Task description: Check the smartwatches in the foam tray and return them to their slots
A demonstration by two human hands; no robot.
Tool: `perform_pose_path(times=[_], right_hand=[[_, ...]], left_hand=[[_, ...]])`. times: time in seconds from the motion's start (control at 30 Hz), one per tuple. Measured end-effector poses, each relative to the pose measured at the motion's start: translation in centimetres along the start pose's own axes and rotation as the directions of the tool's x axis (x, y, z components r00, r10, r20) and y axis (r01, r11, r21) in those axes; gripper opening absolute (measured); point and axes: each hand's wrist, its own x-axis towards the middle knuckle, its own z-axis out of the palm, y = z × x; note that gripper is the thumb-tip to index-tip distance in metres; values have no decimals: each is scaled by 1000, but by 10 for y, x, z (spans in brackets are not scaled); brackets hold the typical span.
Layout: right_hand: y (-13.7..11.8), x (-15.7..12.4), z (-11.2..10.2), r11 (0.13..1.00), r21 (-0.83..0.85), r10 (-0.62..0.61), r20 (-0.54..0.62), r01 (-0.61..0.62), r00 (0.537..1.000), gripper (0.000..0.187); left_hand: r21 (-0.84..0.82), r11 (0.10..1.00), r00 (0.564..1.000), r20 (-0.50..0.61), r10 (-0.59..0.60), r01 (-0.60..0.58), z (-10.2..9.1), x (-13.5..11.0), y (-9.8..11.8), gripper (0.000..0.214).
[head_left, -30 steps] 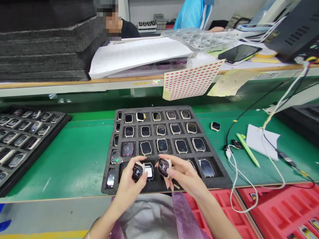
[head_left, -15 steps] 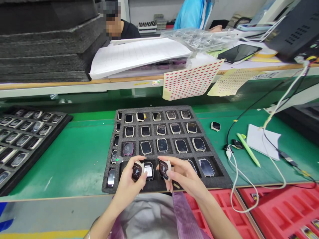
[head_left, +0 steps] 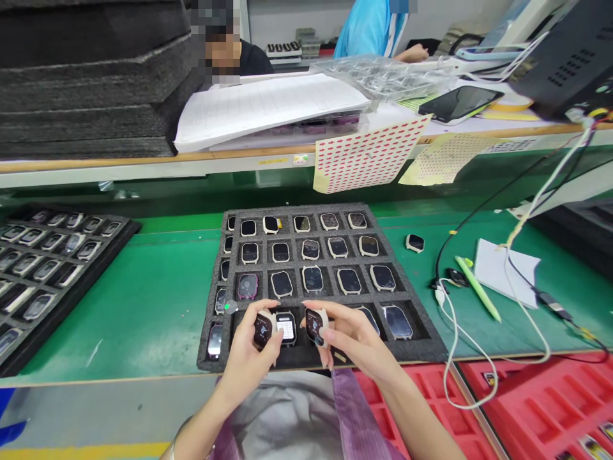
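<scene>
My left hand [head_left: 250,348] is closed round a pale-framed smartwatch case [head_left: 264,328] with a lit dark screen. Another such smartwatch case [head_left: 315,326], also lit, is gripped by the fingers of my right hand [head_left: 354,335]. Both hands are over the front row of a dark grey foam tray [head_left: 294,359], whose pockets hold several strapless watch cases. Between the hands, one watch [head_left: 286,329] in the tray shows a bright white screen. A purple-framed watch [head_left: 248,286] sits one row behind my left hand. My right hand partly covers another watch [head_left: 368,319].
A second foam tray of watches [head_left: 48,268] lies at the left. On the right are a loose watch [head_left: 414,243], a green pen-like tool [head_left: 477,289], white paper [head_left: 506,271] and cables [head_left: 472,345]. Red trays [head_left: 541,409] are below the bench edge. Two people are beyond the shelf.
Both hands stay in place with the watches in them. The view has shifted very slightly. Beyond the shelf, the arm of the person in blue has moved a little.
</scene>
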Motion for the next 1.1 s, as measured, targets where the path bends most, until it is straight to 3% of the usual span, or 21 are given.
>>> perform_pose_path(times=[0.1,0.37,0.57,0.93,1.1], right_hand=[[2,0,-1,1000,5,0,8,0,1000,39],[-1,1,1,1000,24,-6,-3,6,1000,39],[-1,1,2,1000,22,-19,-23,20,1000,41],[-3,1,3,998,35,-52,-30,53,998,38],[-1,1,2,998,35,-45,-12,45,999,39]], left_hand=[[-34,997,996,69,-62,64,0,-1,1,30],[15,1000,1000,21,-6,6,-2,1,2,26],[-22,999,996,77,-45,47,-1,1,0,26],[-82,996,999,20,-25,27,2,-1,-2,31],[-26,999,1000,10,-25,25,1,-1,-4,26]])
